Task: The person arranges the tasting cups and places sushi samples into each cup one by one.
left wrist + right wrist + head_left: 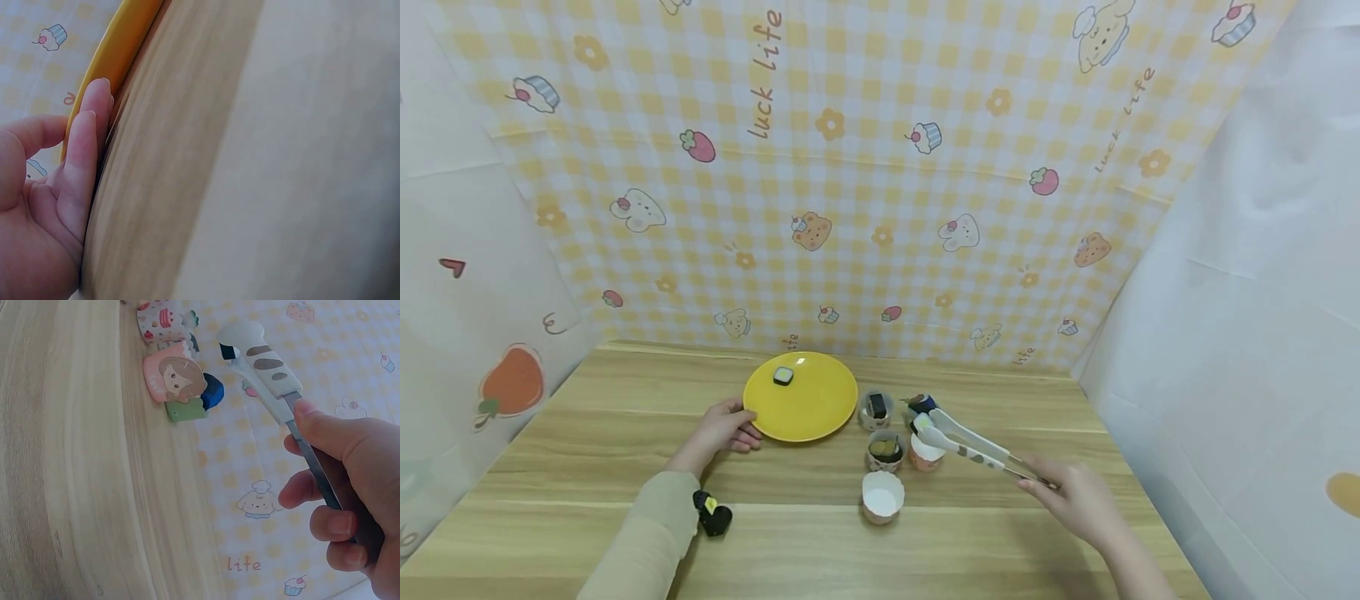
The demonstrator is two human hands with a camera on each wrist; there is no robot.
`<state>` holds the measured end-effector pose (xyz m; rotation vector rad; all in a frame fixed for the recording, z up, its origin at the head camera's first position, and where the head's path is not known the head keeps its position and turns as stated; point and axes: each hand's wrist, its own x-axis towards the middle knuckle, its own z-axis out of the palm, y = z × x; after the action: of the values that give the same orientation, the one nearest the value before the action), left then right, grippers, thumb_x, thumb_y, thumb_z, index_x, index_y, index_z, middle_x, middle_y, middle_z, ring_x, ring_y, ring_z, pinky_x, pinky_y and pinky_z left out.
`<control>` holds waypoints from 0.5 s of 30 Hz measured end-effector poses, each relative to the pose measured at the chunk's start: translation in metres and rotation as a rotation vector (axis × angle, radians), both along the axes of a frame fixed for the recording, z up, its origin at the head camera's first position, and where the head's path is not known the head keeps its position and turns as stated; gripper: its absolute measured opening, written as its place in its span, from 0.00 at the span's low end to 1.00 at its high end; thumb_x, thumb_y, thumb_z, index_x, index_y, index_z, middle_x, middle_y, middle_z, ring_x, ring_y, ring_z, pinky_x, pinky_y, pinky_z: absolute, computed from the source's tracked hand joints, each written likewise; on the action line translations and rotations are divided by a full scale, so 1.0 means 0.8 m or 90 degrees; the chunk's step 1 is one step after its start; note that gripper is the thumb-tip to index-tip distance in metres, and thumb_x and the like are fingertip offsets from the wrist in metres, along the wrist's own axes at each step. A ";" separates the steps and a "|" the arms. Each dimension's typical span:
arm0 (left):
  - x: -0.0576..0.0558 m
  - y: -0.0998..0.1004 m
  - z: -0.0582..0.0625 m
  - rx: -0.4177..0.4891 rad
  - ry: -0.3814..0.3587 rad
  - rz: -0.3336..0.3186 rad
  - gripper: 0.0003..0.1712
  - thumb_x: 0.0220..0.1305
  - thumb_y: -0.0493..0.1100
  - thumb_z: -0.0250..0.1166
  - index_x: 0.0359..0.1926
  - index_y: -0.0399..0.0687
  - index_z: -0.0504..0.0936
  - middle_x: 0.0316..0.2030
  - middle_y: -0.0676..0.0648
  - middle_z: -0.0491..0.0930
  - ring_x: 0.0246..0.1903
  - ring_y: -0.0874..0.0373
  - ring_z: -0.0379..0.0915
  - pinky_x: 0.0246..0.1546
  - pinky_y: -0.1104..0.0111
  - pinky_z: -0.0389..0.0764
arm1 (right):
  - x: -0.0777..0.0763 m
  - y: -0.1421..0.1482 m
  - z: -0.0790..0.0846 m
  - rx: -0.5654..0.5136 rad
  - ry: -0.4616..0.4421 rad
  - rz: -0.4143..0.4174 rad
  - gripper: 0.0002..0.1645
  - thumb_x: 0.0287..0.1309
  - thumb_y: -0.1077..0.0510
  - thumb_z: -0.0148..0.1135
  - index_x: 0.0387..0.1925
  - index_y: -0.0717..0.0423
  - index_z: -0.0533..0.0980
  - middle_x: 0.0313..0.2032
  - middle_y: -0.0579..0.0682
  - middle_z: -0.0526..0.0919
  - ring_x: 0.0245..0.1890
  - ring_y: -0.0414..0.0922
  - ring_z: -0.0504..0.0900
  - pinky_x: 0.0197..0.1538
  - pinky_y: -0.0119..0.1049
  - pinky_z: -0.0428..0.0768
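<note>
At the left rim of a yellow plate (820, 408), my left hand (724, 427) pinches the edge, thumb on top and fingers beneath. A small sushi roll piece (783, 376) with a dark wrapper and pale centre lies on the plate. My right hand (1071, 500) grips metal tongs (312, 465) with white, spotted tips. Between those tips is another sushi roll piece (227, 352), held above a pink paper cup (164, 378). In the head view, the tongs partly hide that piece and the cup.
Near the pink cup stand a cup with a dark block (877, 407), a cup with greenish-brown food (886, 450) and a white-lined cup (882, 500). A dark blue item (213, 390) shows behind the pink cup. A black heart-shaped item (715, 518) is beside the left sleeve.
</note>
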<state>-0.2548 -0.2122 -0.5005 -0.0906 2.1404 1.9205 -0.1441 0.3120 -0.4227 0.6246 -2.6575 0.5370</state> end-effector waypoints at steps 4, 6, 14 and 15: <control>-0.001 0.000 -0.001 -0.001 0.001 0.000 0.27 0.71 0.36 0.49 0.63 0.22 0.53 0.24 0.43 0.81 0.22 0.55 0.81 0.23 0.66 0.82 | 0.003 0.002 0.002 0.002 -0.021 -0.011 0.18 0.48 0.55 0.73 0.44 0.53 0.84 0.28 0.40 0.84 0.18 0.28 0.67 0.19 0.29 0.68; -0.001 0.000 -0.001 0.000 0.000 0.000 0.27 0.71 0.36 0.49 0.64 0.22 0.53 0.24 0.43 0.81 0.22 0.55 0.81 0.23 0.66 0.82 | 0.004 0.004 0.003 0.011 -0.028 -0.022 0.19 0.49 0.55 0.73 0.45 0.52 0.84 0.26 0.38 0.83 0.18 0.28 0.66 0.19 0.29 0.67; -0.002 -0.001 -0.002 0.005 -0.004 0.001 0.30 0.71 0.36 0.49 0.66 0.22 0.50 0.24 0.43 0.81 0.22 0.54 0.81 0.23 0.66 0.82 | 0.008 0.009 0.007 0.030 -0.038 -0.035 0.19 0.49 0.54 0.73 0.46 0.52 0.84 0.23 0.32 0.78 0.15 0.29 0.62 0.16 0.29 0.62; -0.002 -0.001 -0.002 0.005 -0.004 -0.001 0.30 0.71 0.36 0.49 0.66 0.22 0.50 0.24 0.43 0.81 0.22 0.54 0.81 0.23 0.66 0.82 | 0.008 0.009 0.008 0.030 -0.039 -0.034 0.19 0.49 0.54 0.72 0.46 0.51 0.84 0.22 0.31 0.77 0.15 0.28 0.61 0.16 0.29 0.61</control>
<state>-0.2562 -0.2127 -0.5022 -0.0938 2.1290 1.9252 -0.1378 0.3193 -0.4166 0.5573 -2.7434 0.4882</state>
